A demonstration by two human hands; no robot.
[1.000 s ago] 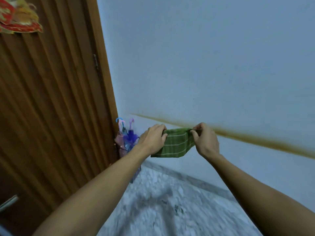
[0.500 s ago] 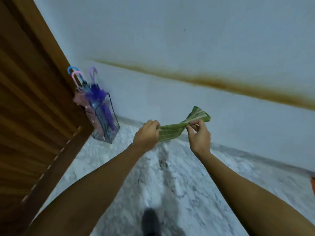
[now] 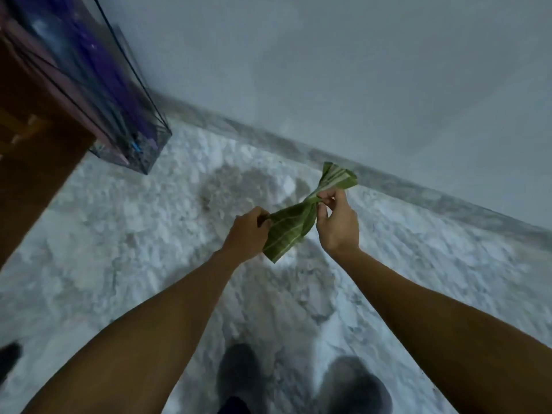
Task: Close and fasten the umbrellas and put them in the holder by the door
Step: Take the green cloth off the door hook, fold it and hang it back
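Two hands held a green striped fabric pouch, left hand fingers curled round its lower end, right hand fingers pinching its twisted middle, clear umbrella holder well apart

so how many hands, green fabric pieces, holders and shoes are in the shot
hands: 2, left hand and right hand, each with a grip on the cloth
green striped cloth: 1
clear holder: 1
dark shoes: 2
total: 6

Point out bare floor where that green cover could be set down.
Bare marble floor between the holder and the left hand, and right of the right hand up to the wall base. Crowded: by the shoes and the holder's corner.
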